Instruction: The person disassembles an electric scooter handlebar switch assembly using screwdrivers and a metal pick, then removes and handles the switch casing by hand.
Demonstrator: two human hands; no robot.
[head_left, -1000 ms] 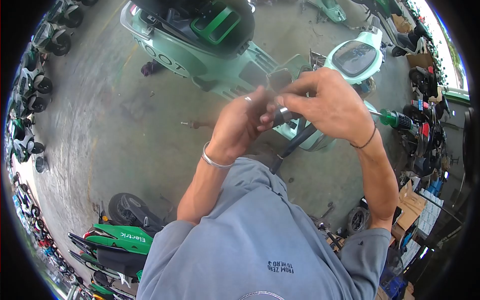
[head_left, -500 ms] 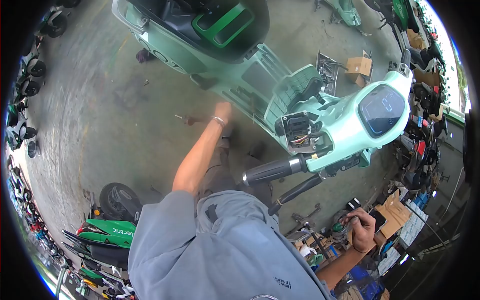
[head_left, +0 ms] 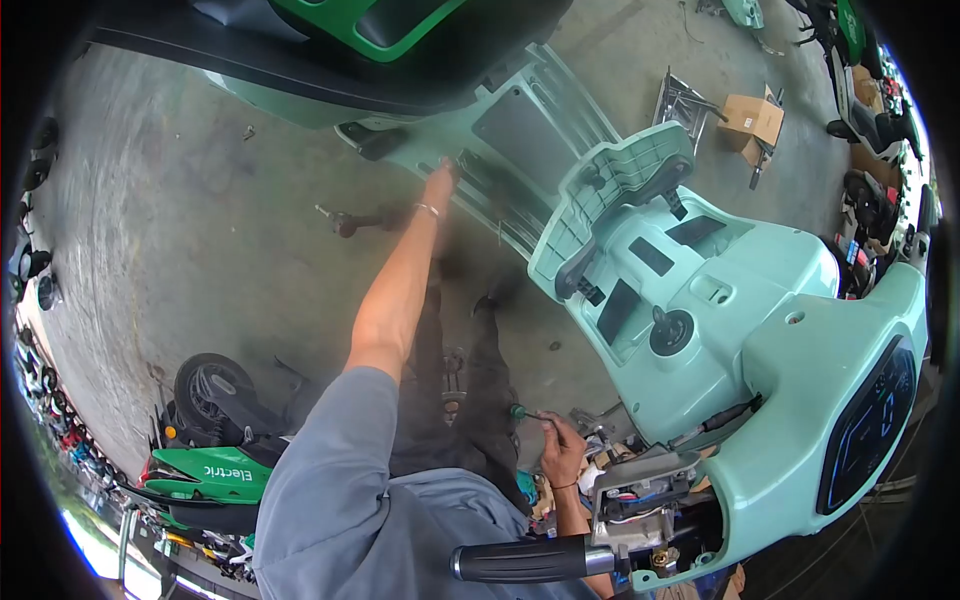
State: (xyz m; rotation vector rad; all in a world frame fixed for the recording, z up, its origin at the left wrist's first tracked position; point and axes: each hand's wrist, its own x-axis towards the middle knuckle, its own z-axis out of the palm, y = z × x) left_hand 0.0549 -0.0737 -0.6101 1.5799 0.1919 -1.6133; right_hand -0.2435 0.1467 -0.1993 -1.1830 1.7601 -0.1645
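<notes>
A mint-green scooter (head_left: pixel 690 350) fills the right side, its floorboard (head_left: pixel 525 140) running toward the dark seat area. My left hand (head_left: pixel 440 188) is at the near side edge of the floorboard, its fingers closed; what they grip is hidden. My right hand (head_left: pixel 563 450) is low, in front of my legs and beside the handlebar, closed on a slim tool with a green end (head_left: pixel 517 411). The black handlebar grip (head_left: pixel 525 560) and an uncovered switch housing (head_left: pixel 640 500) with wires lie close to my right forearm.
On the floor left of my left arm lies a dark reddish object with a metal tip (head_left: pixel 348 222). A green motorbike (head_left: pixel 205 467) stands at lower left. Beyond the scooter are a cardboard box (head_left: pixel 752 120) and a metal frame (head_left: pixel 685 100).
My view has shifted, so the scooter looks larger and its front panel shows. My right hand has come from the far right to in front of my legs. My left hand stays at the floorboard edge.
</notes>
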